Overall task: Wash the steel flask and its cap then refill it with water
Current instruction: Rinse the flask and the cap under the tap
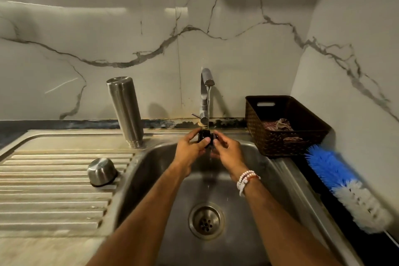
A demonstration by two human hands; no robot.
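- Marble-look wall (pixel 237 28) at the back, steel sink (pixel 216 190) set into the bench (pixel 54 201), tap (pixel 205 93) running.
- The black cap piece (pixel 204 135) is up at 12 o'clock of the basin, right under the stream (pixel 208 106). My guess is that's so the rinse water drops straight into the bowl.
- Both grips are pinching it: left hand (pixel 190 149) curled round its left side, right hand (pixel 228 153) on its right. Looks like rubbing or turning it in the water, can't say which.
- The steel flask (pixel 125 112) stands mouth-down at 10 o'clock on the bench's ribbed drainer, tilted a bit. Probably draining, so I'd say it's washed and the refill isn't done yet.
- The steel cup-lid (pixel 102 171) sits dome-up at 9 o'clock on the ribs, likely the same idea.
- The basket (pixel 280 142) with a cloth (pixel 278 125) in it is at 2 o'clock. The bottle brush (pixel 345 188) lies at 3 o'clock on the right ledge, handy but untouched.
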